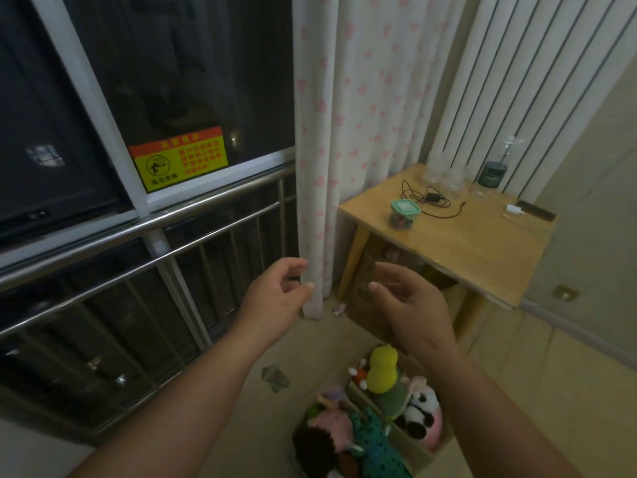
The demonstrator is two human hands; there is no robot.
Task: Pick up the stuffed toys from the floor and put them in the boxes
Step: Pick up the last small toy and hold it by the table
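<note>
Down at the bottom of the view, the stuffed toys sit packed in two cardboard boxes (pixel 412 446) on the floor: a yellow gourd-shaped toy (pixel 382 373) stands tallest, with a panda (pixel 420 408) just beside it in the farther box, and a teal spotted toy (pixel 377 443) and a pink doll (pixel 332 420) crowd the nearer one. No toy shows loose on the visible floor, so the job looks close to done. These toys should be light, soft and squashy, not slippery and hard to damage; a loose pinch round the body or a limb would do, and pressing them down would make room. Both hands hang above the boxes, holding nothing: the left hand (pixel 275 298) has its fingers curled but apart, and the right hand (pixel 410 301) is spread open, palm turned inward. Beyond them a pink-dotted curtain (pixel 327 132) falls to the floor, a small wooden table (pixel 482 243) stands at the right, and a metal railing (pixel 138 243) runs under the dark window.
</note>
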